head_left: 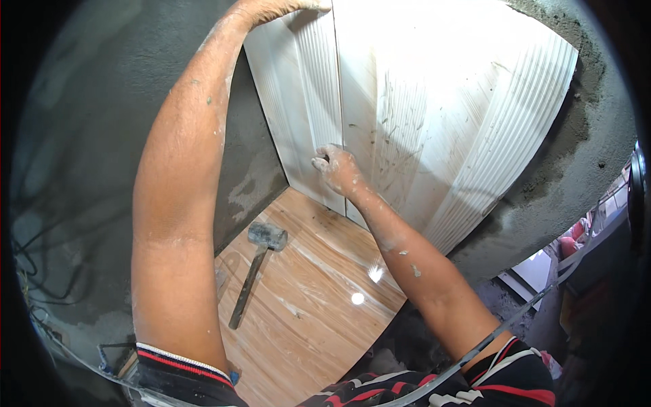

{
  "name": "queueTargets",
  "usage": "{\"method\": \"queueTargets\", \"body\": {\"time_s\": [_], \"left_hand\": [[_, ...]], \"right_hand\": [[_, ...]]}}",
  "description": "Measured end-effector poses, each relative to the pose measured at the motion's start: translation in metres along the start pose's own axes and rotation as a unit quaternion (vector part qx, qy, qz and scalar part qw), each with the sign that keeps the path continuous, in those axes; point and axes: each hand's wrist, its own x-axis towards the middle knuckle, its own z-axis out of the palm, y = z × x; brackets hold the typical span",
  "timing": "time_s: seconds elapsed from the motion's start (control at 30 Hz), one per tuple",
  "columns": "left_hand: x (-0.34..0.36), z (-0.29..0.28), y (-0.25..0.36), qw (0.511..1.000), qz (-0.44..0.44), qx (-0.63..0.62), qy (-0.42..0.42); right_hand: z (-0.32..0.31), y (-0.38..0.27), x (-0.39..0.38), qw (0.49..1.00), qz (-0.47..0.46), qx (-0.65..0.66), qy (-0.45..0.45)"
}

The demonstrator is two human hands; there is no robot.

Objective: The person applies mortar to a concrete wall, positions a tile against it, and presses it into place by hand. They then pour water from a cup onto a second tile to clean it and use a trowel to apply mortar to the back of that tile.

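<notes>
My left hand (293, 5) reaches up to the top of the narrow ribbed white wall tile (288, 102); its fingers stretch across the tile face, partly cut off by the picture's edge. Lower down, my right hand (337, 168) is at the dark vertical joint between that tile and a wide white wall tile (413, 115). Its fingers are curled, thumb and forefinger nearly meeting; whether something small sits between them is hidden. White and grey smears cover both arms. Below lies a rubber mallet (268, 236) with a dark head and wooden handle, touched by neither hand.
A glossy wood-patterned slab (319, 285) spreads under the wall tiles. Grey rendered wall (88, 122) rises on the left, with loose cables (41, 271) near it. Rough mortar (583, 115) borders the wide tile on the right. A grey strap or cable (502, 329) crosses the lower right.
</notes>
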Motion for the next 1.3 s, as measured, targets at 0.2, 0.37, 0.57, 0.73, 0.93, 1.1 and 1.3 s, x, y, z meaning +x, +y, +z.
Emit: {"method": "queueTargets", "body": {"time_s": [0.2,0.37,0.57,0.73,0.93,1.1,1.3], "left_hand": [[-0.004,0.004,0.022,1.0,-0.021,0.02,0.004],[-0.001,0.001,0.025,0.998,-0.057,-0.004,-0.01],[-0.008,0.015,0.018,0.998,-0.014,-0.014,0.068],[-0.012,0.02,0.009,0.963,0.009,0.241,0.122],[-0.018,0.031,0.024,0.95,-0.051,0.265,0.156],[-0.025,0.03,0.021,0.949,-0.026,0.262,0.174],[-0.018,0.029,0.0,0.976,0.057,0.115,0.174]], "right_hand": [[-0.002,-0.002,-0.003,1.0,0.019,-0.001,0.024],[-0.007,-0.007,-0.004,1.0,0.021,-0.001,-0.003],[-0.027,0.006,-0.006,0.995,-0.039,-0.084,-0.033],[-0.075,-0.006,-0.053,0.993,-0.053,0.046,-0.093],[-0.155,-0.002,-0.156,0.985,0.014,0.117,-0.125],[-0.23,0.018,-0.244,0.975,0.128,0.164,-0.078],[-0.343,0.023,-0.335,0.962,0.205,0.147,0.11]]}}
